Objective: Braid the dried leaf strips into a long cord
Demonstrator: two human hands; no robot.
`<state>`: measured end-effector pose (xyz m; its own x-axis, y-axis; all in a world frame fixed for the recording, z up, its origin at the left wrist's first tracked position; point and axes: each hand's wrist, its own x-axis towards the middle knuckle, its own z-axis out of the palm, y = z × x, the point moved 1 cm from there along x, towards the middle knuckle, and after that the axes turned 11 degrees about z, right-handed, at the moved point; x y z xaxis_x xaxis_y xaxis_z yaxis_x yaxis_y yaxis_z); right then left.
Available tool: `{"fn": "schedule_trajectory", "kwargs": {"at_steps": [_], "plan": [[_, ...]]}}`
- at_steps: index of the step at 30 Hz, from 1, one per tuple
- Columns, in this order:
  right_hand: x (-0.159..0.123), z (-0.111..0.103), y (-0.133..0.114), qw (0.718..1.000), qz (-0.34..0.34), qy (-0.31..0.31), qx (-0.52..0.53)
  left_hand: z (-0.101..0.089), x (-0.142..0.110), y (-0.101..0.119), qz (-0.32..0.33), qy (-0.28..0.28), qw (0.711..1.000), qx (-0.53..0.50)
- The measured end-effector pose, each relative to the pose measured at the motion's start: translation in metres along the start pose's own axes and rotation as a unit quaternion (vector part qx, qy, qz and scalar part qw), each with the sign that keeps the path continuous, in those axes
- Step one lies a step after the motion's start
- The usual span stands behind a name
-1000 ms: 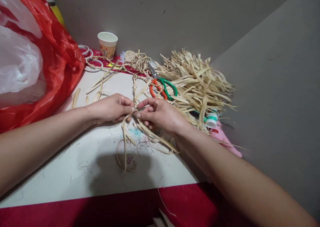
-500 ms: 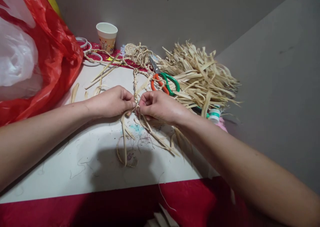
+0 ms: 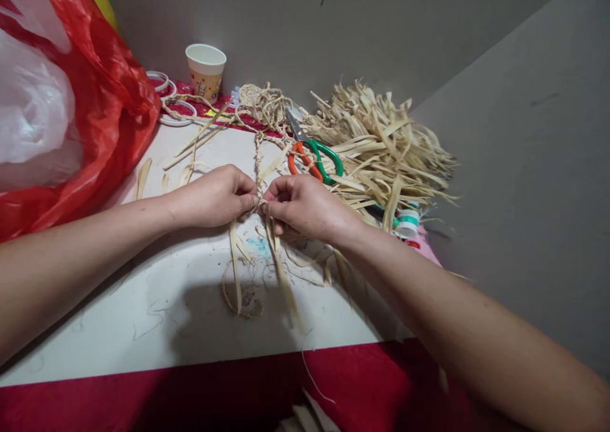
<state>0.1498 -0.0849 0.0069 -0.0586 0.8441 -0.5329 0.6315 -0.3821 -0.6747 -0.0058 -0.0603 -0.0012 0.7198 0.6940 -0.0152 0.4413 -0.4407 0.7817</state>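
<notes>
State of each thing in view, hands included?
Beige braided straw cord: upper length braided, lower strands loose
Bare left hand: pinching the cord
Bare right hand: pinching strands
Metal scissors with green and orange handles: lying, blades look closed
White-and-tan paper cup: upright, uncovered
Red plastic bag: crumpled
Pale straw heap: loose, unbraided

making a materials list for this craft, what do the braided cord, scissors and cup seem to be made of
Braided cord: likely dried plant fibre, perhaps straw or husk; matte, pale tan, uneven strands.
Scissors: blades probably metal, grey; handles likely plastic, smooth green and orange.
Cup: probably paper, pale with a printed orange band; plastic can't be ruled out.
</notes>
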Motion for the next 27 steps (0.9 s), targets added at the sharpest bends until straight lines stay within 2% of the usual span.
{"fn": "schedule_trajectory", "kwargs": {"at_steps": [5,7,11,16,19,23,27], "plan": [[0.0057,-0.0024,0.0028,0.993,0.021,-0.075,0.084,0.0007,0.0,0.0051,-0.005,0.014,1.0,0.026],[0.0057,-0.0043,0.0021,0.991,0.023,-0.086,0.097,0.0007,-0.0004,0.0054,-0.005,0.01,0.999,0.032],[0.0017,-0.006,-0.0005,0.994,0.022,-0.065,0.088,0.0,-0.0012,0.0041,0.008,0.01,0.999,0.031],[-0.0003,-0.0034,0.001,0.998,-0.014,-0.031,0.06,-0.0001,-0.001,0.0038,0.017,0.006,0.999,0.04],[0.0012,-0.003,0.0021,0.998,-0.007,-0.04,0.057,-0.0006,-0.0006,0.0049,0.007,0.003,0.999,0.054],[0.0026,-0.0044,0.0014,0.993,0.024,-0.083,0.081,-0.0018,0.0,0.0051,-0.001,-0.001,0.998,0.061],[0.0012,-0.0045,0.0016,0.997,0.019,-0.049,0.054,-0.0017,0.0003,0.0045,0.002,-0.003,0.998,0.063]]}}
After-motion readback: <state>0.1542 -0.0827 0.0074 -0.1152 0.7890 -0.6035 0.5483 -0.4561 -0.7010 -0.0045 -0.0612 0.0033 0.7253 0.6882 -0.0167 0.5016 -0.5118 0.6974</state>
